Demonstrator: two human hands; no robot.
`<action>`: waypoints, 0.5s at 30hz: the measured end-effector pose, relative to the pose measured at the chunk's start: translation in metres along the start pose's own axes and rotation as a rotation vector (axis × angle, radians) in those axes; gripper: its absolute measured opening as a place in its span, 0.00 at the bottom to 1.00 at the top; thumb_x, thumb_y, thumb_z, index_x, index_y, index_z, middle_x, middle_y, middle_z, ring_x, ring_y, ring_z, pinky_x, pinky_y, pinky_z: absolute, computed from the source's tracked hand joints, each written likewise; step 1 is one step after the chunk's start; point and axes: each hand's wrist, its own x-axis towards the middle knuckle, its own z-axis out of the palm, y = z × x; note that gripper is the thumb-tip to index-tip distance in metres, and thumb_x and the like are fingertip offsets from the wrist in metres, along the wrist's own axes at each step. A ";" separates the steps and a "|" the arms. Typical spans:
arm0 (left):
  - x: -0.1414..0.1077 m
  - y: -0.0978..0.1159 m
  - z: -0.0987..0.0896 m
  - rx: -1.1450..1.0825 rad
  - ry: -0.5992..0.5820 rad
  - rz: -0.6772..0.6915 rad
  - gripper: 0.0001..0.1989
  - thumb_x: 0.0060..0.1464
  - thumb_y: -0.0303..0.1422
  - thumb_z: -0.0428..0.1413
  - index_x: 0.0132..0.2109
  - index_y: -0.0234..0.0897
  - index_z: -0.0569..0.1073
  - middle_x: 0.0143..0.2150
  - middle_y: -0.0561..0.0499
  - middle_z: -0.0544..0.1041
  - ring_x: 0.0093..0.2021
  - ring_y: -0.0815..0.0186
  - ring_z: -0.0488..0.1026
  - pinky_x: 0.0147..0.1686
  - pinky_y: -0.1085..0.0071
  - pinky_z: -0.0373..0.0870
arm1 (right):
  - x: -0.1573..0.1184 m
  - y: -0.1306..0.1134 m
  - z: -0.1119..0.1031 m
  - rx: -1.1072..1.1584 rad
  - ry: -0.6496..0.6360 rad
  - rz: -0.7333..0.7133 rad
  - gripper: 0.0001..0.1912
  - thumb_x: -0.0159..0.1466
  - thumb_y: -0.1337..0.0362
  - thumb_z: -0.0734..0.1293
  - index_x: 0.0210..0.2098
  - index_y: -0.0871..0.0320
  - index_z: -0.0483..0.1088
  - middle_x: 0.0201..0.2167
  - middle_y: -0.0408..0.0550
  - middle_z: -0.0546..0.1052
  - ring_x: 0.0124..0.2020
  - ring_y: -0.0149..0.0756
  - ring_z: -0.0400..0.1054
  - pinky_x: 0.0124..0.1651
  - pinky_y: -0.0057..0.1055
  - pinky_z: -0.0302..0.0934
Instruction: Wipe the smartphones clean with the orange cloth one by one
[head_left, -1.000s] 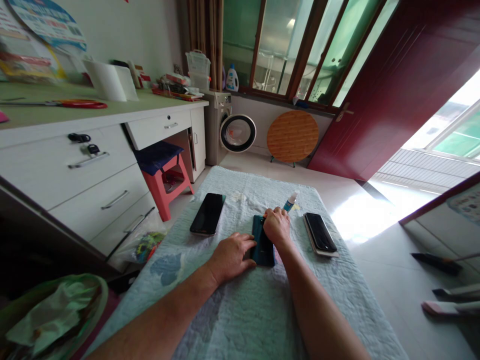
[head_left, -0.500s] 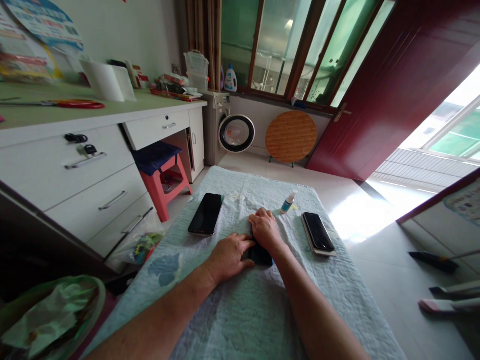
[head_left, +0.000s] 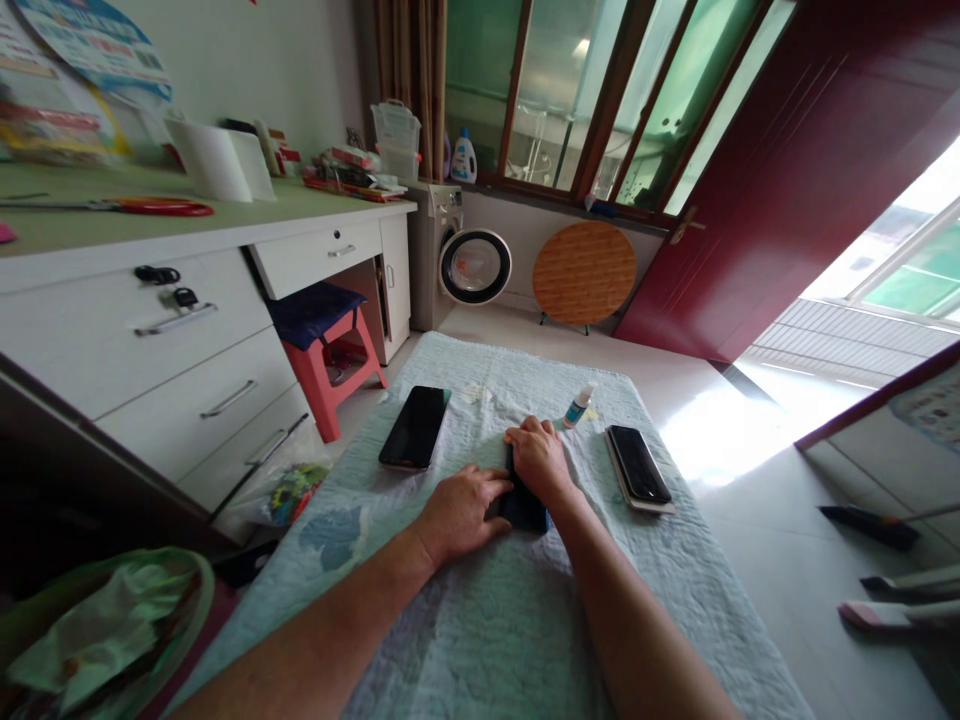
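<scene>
A dark smartphone (head_left: 525, 511) lies on the light-blue quilted cloth (head_left: 480, 640) between my hands, partly covered by them. My left hand (head_left: 465, 508) grips its left edge, thumb near the lower end and fingers higher up. Over the phone's upper part, my right hand (head_left: 541, 460) presses with curled, closed fingers. A small orange spot shows at those fingertips; what they hold, if anything, is hidden. Beyond the right hand stands a small bottle (head_left: 578, 406) with a blue label. Another black phone (head_left: 416, 428) lies to the left, and a third phone (head_left: 639, 465) rests on a pale flat box (head_left: 651, 506).
At the left is a white desk (head_left: 180, 340) with scissors (head_left: 161, 207) and a paper roll (head_left: 214, 165) on top. A red stool (head_left: 322, 390) stands beside it. A bin (head_left: 202, 600) sits low at left. Farther back are a washing machine (head_left: 431, 255) and round wooden tabletop (head_left: 585, 275).
My right hand has shifted slightly right over the phone, its fingertips moving from the upper left edge inward. My left hand stays in place. The whole view has shifted a little.
</scene>
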 end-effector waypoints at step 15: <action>0.000 0.005 0.000 0.014 0.019 -0.005 0.22 0.51 0.38 0.63 0.54 0.41 0.74 0.58 0.49 0.74 0.53 0.52 0.70 0.54 0.60 0.67 | -0.009 0.021 0.001 0.056 0.080 0.126 0.17 0.70 0.65 0.55 0.41 0.55 0.76 0.41 0.52 0.72 0.44 0.40 0.61 0.49 0.33 0.51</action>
